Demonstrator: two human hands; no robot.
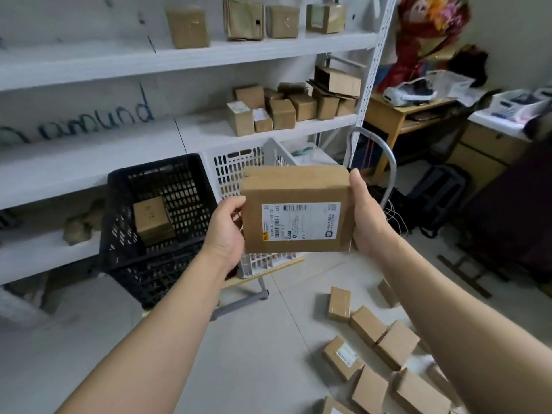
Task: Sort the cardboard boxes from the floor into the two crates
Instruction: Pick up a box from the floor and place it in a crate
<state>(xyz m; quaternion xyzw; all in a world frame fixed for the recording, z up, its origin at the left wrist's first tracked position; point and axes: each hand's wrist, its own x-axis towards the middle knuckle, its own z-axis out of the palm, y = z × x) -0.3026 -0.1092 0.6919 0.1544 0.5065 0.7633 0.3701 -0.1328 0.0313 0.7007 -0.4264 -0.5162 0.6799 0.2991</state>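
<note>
Left forearm [155,339] stretches up from the bottom edge, angled right, and the left hand [225,231] is clamped on the left edge of the cardboard box [295,186]: thumb curled onto the front face near the upper left corner, fingers tucked out of sight behind. That box is up in the air between the two hands, held by its side edges, broad labelled face turned to the camera, top edge tipped slightly away. It's flat and nearly square, the slightly longer side running left to right from palm to palm. The white label [300,221] sits low on the face, its print turned sideways. Over to the right hand [366,216]: thumb pointing up along the right edge to the top corner, palm pressed to the side, fingers hidden behind, right forearm [448,309] slanting in from the lower right. Behind, the black crate [119,222] stands left of the box with one small box [152,219] inside; the white crate [230,168] is directly behind the held box, partly covered by it. Loose boxes [397,345] lie on the floor at lower right.
</note>
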